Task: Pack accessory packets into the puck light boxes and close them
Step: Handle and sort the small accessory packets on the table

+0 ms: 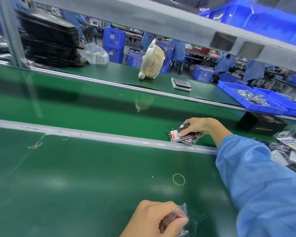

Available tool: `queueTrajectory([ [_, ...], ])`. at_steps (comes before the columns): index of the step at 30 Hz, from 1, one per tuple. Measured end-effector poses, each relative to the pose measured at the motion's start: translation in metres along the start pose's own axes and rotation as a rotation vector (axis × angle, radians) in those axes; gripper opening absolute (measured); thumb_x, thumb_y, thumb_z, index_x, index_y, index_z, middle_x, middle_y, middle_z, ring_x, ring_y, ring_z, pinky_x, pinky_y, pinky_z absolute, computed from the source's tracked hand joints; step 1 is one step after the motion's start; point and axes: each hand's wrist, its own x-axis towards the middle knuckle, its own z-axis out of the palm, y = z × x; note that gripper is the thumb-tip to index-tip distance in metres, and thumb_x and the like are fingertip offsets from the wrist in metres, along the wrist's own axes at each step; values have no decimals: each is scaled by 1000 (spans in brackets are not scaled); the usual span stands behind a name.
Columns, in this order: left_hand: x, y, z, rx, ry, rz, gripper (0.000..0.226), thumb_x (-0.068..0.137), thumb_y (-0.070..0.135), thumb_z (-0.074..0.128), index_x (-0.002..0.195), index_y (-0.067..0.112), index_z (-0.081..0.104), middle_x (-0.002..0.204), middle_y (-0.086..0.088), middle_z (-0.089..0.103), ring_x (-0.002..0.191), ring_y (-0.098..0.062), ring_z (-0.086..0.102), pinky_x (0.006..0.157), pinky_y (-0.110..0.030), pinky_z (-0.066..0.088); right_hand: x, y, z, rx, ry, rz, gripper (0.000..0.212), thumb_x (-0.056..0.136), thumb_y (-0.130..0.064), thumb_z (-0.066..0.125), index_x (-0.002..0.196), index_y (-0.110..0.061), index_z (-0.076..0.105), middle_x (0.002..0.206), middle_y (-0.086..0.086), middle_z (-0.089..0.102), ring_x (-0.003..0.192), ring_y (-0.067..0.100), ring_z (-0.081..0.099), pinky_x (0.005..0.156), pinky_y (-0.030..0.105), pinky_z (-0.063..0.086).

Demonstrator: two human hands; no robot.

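Fingers of the right hand (197, 128) pinch a fanned stack of accessory packets (181, 135) on the conveyor belt (92, 106), long axis running eight to two o'clock. A black puck light box (261, 124) sits near, at three o'clock. At six o'clock, the left hand (158, 219) grips a clear plastic bag (193, 219).
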Motion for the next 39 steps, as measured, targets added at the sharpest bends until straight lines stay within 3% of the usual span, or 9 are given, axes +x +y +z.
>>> queueTrajectory([
  [8,-7,0,-2,22,-35,9,17,94,25,72,77,23,73,58,-3,62,49,-5,41,54,-17,37,-89,1,-28,-149,288,-198,47,72,-12,85,108,-18,56,108,9,62,90,29,62,63,32,54],
  [11,-11,4,0,71,-25,30,16,93,24,71,77,24,74,55,1,62,47,-3,43,53,-14,37,-154,29,-71,-129,407,-119,49,74,-15,83,112,-22,53,116,13,58,92,34,63,72,40,55],
  [16,-11,4,4,89,-14,33,20,93,21,71,74,27,72,53,4,63,50,-3,48,56,-21,42,-263,103,-101,-54,415,145,57,70,-17,83,119,-9,56,95,9,61,60,17,56,50,26,46],
  [21,-11,4,5,103,-14,37,20,93,21,71,74,26,72,55,-1,63,49,-10,55,59,-26,47,-288,156,-70,68,372,287,58,76,-24,80,120,3,54,94,14,61,61,20,62,44,24,52],
  [27,-11,4,7,101,-38,27,22,95,20,70,74,26,70,52,4,65,49,-8,59,56,-14,43,-286,180,-63,-57,666,246,83,62,-62,78,106,6,64,112,26,63,95,34,61,87,43,49],
  [30,-11,3,7,98,-42,21,22,95,20,70,74,26,70,53,5,64,51,-14,62,57,-16,45,-288,187,-67,3,881,214,77,44,-69,78,80,-4,59,77,16,54,71,28,52,65,34,39],
  [34,-11,3,7,75,-51,10,22,95,18,70,73,24,70,56,4,63,51,-12,65,56,-14,44,-283,207,-76,21,974,195,64,68,-56,81,110,-10,66,107,4,59,100,28,57,87,39,46],
  [36,-12,3,7,67,-54,9,22,95,17,70,74,23,70,57,3,63,51,-13,66,56,-14,44,-282,217,-78,-6,987,227,57,75,-61,71,105,-13,69,113,7,64,101,29,57,87,38,45],
  [39,-12,4,7,59,-51,1,21,94,18,71,74,23,71,58,0,64,51,-12,66,56,-14,44,-283,228,-77,-166,1006,440,79,83,-76,44,103,-4,69,114,22,64,103,37,57,85,39,44],
])
